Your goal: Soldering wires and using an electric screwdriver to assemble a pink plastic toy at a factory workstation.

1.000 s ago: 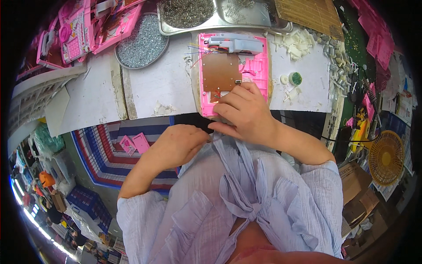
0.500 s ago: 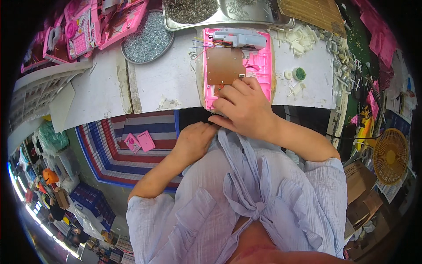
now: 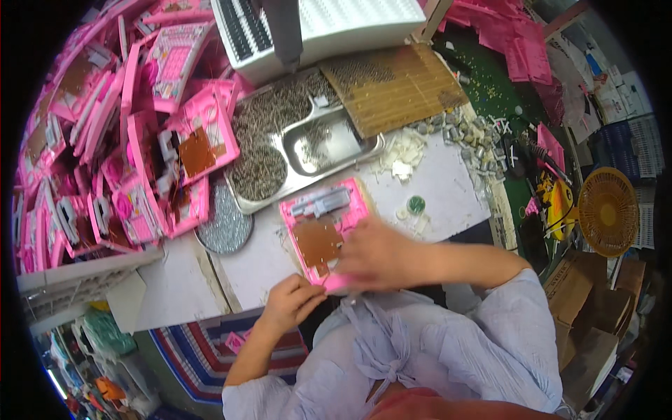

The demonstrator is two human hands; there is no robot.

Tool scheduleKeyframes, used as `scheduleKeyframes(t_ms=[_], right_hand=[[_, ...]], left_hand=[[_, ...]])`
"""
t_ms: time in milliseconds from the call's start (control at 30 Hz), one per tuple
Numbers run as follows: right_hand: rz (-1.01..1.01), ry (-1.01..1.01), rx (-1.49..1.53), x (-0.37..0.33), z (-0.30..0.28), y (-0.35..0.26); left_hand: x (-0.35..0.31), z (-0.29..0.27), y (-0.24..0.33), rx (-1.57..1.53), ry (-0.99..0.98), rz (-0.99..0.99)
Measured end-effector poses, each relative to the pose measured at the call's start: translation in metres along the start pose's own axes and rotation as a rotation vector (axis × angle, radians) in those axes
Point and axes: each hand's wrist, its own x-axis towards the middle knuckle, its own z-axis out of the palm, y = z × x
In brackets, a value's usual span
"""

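A pink plastic case [image 3: 358, 203] lies face up on the white worktop, holding a brown circuit board [image 3: 316, 242] and a grey block-shaped part [image 3: 320, 202]. My left hand [image 3: 290, 304] is closed, thumb and fingers pinching at the case's near left corner. Over the near right part of the case is my right hand [image 3: 378, 253], smeared by motion. Its fingers cannot be made out, nor whether it holds anything. Between the hands shows a blurred pink strip [image 3: 339, 283]; whether it is the case's near edge or a loose piece is unclear.
Beyond the case stands a metal tray [image 3: 290, 183] of screws, partly under corrugated cardboard [image 3: 399, 87]. A round dish [image 3: 225, 222] of silvery screws sits left, beside piled pink cases [image 3: 175, 63]. White pieces [image 3: 404, 155] and a small green-topped container [image 3: 416, 205] lie right.
The view has swung upward and tilted, bringing in more of the pile and tray. My right hand has moved quickly across the case; my left hand now pinches at its near left corner.
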Motion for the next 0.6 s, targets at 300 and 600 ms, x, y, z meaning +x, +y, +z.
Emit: scheduleKeyframes(t_ms=[300, 600], right_hand=[[0.357, 0.701, -0.372, 0.141, -0.206, 0.265], [-0.196, 0.64, -0.577, 0.226, -0.21, 0.326]], left_hand=[[0.015, -0.017, 0.004, -0.059, -0.151, -0.028], [0.009, -0.011, 0.002, -0.114, -0.103, -0.039]])
